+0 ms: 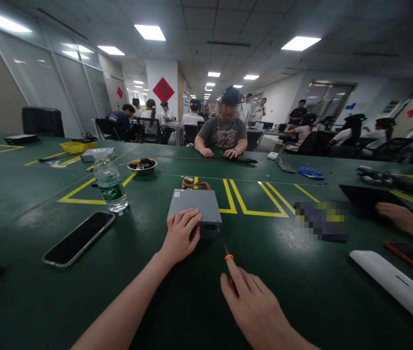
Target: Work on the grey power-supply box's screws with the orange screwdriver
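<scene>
A grey metal computer power supply (196, 200) lies on the green table, with a bundle of coloured cables (201, 184) at its far side. My left hand (182, 231) grips its near left part, fingers over the top and thumb at the near side. In my right hand (252, 296) is a screwdriver (229, 257) with an orange collar and a thin shaft. Its tip meets the near right corner of the power supply; whether it sits in a screw is too small to tell. My palm hides most of the screwdriver's handle.
Left of me are a phone (78, 239) and a water bottle (109, 182). Beyond stands a metal bowl (151, 170) with tools. A white device (398, 287) lies at right, near another person's hand (403, 221). A person (223, 131) sits opposite.
</scene>
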### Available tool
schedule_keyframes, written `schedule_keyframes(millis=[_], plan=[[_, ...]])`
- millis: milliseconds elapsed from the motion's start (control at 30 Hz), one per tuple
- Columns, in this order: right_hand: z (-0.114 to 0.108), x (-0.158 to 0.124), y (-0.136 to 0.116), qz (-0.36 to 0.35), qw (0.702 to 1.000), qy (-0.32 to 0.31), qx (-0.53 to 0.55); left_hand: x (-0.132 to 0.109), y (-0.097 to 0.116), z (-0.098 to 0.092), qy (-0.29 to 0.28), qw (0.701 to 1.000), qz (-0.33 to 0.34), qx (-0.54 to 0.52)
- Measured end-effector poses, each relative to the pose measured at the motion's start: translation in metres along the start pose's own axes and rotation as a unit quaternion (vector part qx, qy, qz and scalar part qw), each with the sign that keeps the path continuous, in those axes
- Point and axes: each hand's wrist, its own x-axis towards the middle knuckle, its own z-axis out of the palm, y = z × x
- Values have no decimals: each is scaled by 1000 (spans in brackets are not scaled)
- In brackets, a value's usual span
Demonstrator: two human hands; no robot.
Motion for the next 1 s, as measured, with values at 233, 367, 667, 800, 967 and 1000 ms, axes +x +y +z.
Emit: schedule_keyframes(millis=[233,367,667,800,967,1000], plan=[[8,-4,10,-9,993,-14,115,-2,-4,7,17,1000,6,5],[13,-2,10,-27,988,-63,136,-1,-3,7,19,1000,3,11],[30,-12,14,-87,971,7,225,-1,-3,8,25,999,3,22],[22,-10,15,-69,962,-27,262,-1,-3,8,21,999,4,28],[18,-7,17,-103,958,35,264,-1,-2,8,18,999,-2,32],[19,-7,17,-103,956,45,270,-1,-3,8,17,999,-3,32]])
